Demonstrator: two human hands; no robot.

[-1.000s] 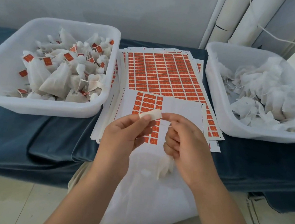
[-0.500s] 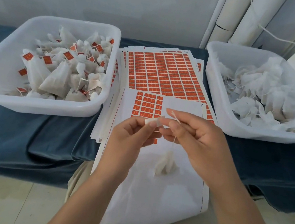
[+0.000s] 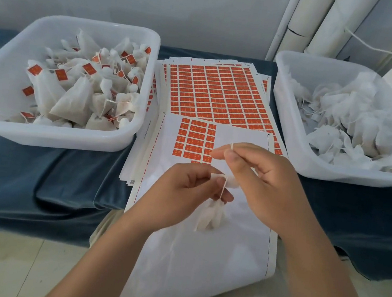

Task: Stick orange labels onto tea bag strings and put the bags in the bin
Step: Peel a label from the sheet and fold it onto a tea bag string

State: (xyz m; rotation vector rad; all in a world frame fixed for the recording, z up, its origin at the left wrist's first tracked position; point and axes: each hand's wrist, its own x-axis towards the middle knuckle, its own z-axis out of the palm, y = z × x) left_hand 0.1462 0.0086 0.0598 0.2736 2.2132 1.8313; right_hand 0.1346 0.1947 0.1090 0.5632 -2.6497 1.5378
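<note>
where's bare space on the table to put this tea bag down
Bare blue cloth lies in front of the left bin, left of the label sheets, and again in front of the right bin. The peeled white part of the top sheet is free too. Both bins are heaped with bags; the middle is all sheets.

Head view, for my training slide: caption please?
Left hand pinches a label, right hand the string; the tea bag dangles below.

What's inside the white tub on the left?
The left tub holds a heap of tea bags, many with orange labels on their strings. Whatever lies under the heap is covered.
</note>
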